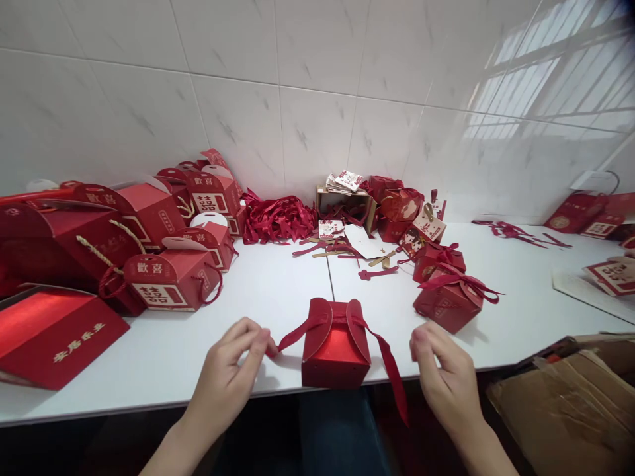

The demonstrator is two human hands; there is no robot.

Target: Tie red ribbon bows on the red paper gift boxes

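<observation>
A small red gift box (337, 360) stands at the front edge of the white table, its curved flaps folded over the top. A dark red ribbon (317, 321) runs through the flaps. My left hand (231, 367) is closed in a pinch on the ribbon's left end, pulling it out to the side. The ribbon's other end hangs loose over the table edge, right of the box. My right hand (444, 370) is held apart from the box, farther right, fingers curled together with nothing visible in them.
Behind my right hand sits a ribbon-tied red box (449, 304). Red printed boxes (169, 281) crowd the left side. Against the wall lie a ribbon pile (280, 218) and a small carton (370, 215) with cards on it. A cardboard box (570, 396) stands at lower right.
</observation>
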